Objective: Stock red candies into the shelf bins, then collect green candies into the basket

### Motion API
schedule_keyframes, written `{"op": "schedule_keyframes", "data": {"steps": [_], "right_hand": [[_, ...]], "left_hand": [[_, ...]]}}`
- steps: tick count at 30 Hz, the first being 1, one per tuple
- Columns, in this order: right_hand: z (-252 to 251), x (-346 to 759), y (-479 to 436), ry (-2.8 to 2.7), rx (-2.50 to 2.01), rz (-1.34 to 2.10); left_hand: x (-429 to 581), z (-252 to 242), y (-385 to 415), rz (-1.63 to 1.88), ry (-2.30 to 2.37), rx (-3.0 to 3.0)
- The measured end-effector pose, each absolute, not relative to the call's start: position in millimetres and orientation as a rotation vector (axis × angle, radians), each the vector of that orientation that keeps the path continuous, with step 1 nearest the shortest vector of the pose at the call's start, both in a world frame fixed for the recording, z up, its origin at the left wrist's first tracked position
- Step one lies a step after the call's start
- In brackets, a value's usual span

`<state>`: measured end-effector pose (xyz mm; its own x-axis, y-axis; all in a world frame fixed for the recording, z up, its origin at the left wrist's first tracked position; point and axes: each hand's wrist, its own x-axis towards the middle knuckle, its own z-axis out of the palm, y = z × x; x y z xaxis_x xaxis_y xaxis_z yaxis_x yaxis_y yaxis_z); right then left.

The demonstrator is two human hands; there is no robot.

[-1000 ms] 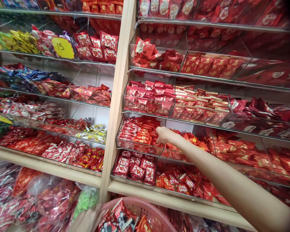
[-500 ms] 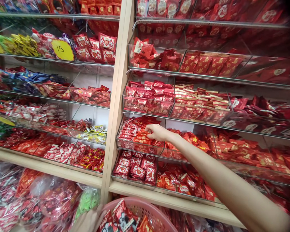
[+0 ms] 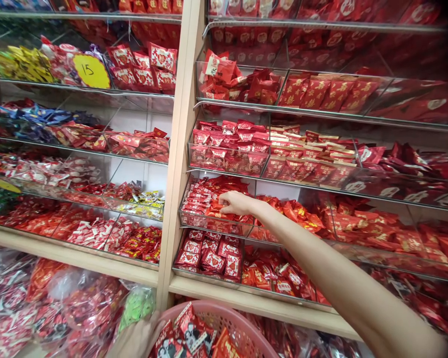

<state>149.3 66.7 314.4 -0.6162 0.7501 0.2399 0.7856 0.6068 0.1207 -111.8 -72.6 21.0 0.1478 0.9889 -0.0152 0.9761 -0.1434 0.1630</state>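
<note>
My right hand (image 3: pixel 236 203) reaches into a clear shelf bin (image 3: pixel 216 224) on the right-hand unit. Its fingers are curled closed on a small red candy packet (image 3: pixel 213 205) among many like it; the fingertips are partly hidden. White-patterned red packets (image 3: pixel 196 199) lie just left of it. At the bottom, my left hand (image 3: pixel 137 339) grips the left rim of a pink plastic basket (image 3: pixel 229 311), slightly blurred. Inside the basket are red packets with black-and-white pictures (image 3: pixel 194 334) and an orange-red packet (image 3: pixel 226 343).
A wooden upright (image 3: pixel 173 164) divides the two shelf units. Clear fronts edge the bins of wrapped sweets. Below my right hand sits a bin of heart-printed packets (image 3: pixel 212 258). A yellow price tag (image 3: pixel 91 71) reads 15. Bulging plastic bags (image 3: pixel 78 303) lie at lower left.
My right hand has moved slightly left and its fingers have curled in more against the packets. My left hand stays at the basket rim. The view has shifted a little.
</note>
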Motion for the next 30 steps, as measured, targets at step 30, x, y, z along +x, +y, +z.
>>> {"op": "schedule_keyframes", "data": {"steps": [30], "right_hand": [[247, 158, 52, -2.243, -0.948, -0.594]], "left_hand": [[-109, 28, -81, 0.259, 1.979, 2.226]]}}
